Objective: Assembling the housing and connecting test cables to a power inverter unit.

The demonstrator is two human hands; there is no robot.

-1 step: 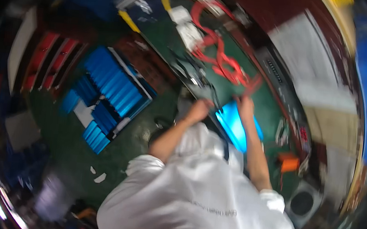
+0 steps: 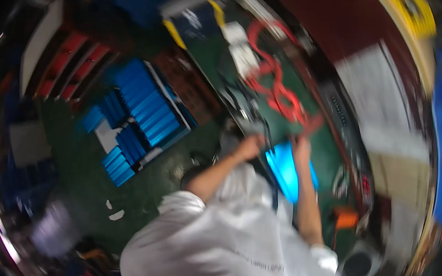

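Two hands are seen at frame centre, blurred. Left hand (image 2: 249,145) is placed at the upper left edge of a blue panel (image 2: 286,170); right hand (image 2: 301,146) is at its top edge. Finger state cannot be told. Red cable (image 2: 275,89) is coiled above; blue blocks (image 2: 145,110) are stacked at left.

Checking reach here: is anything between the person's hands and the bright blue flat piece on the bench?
Nothing visible. The left hand and right hand are already at the far edge of the blue flat piece; blur hides the grip. Red cables lie beyond.
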